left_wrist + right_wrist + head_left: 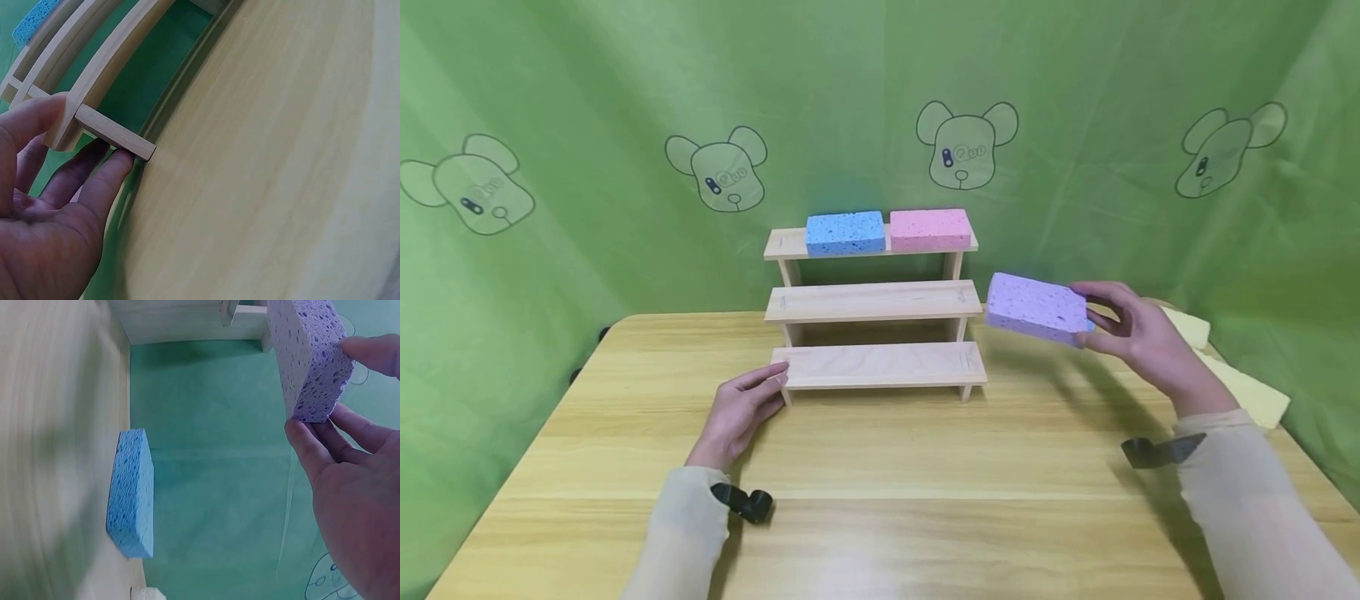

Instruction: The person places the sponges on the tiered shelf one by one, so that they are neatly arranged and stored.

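My right hand (1138, 333) pinches a purple sponge (1036, 304) by its right end, thumb on one side and fingers on the other. The sponge is in the air just right of a three-step wooden rack (880, 364). My left hand (741, 414) holds the left end of the rack's lowest step; in the left wrist view, the thumb lies on the board and fingers touch the leg (115, 132). On the top step, a blue sponge (846, 233) and a pink sponge (930, 230) lie side by side.
Another blue sponge (130, 494) rests on the table in the right wrist view, mostly hidden behind my right hand in the head view. Pale yellow sponges (1247, 387) lie at the table's right edge. A green curtain (850, 100) with bear outlines hangs behind the rack.
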Demonstrator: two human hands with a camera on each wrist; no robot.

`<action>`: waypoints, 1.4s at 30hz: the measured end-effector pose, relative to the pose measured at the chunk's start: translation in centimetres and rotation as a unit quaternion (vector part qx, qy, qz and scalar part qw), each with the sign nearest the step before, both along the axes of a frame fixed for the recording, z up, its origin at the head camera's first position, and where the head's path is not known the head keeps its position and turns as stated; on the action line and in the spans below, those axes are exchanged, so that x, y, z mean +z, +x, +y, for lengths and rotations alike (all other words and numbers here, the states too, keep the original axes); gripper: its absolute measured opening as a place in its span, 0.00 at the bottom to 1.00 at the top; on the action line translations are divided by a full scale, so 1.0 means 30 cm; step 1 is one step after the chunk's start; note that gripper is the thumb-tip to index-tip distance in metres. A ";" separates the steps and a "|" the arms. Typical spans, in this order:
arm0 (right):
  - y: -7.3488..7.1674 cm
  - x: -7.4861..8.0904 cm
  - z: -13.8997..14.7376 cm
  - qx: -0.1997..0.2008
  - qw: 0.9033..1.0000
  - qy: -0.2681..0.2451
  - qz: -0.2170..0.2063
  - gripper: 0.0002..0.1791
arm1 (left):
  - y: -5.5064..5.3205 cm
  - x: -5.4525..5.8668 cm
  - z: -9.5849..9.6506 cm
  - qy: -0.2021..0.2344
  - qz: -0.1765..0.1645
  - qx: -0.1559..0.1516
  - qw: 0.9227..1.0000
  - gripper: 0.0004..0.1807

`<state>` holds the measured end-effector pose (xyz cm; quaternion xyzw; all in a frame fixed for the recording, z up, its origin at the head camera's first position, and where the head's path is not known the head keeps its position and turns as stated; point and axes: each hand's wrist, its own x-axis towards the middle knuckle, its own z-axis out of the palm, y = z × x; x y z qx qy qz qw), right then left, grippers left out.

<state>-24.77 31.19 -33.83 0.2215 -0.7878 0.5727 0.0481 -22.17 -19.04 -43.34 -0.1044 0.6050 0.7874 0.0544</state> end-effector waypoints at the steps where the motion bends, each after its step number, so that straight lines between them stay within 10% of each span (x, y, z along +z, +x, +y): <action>1: 0.000 0.003 -0.005 0.004 1.000 -0.007 0.000 0.34 | 0.000 0.000 0.000 0.000 0.000 0.000 1.000 0.23; 42: -0.075 0.044 -0.284 0.048 0.998 0.028 -0.009 0.33 | 0.006 0.007 0.001 0.003 0.001 0.005 1.000 0.21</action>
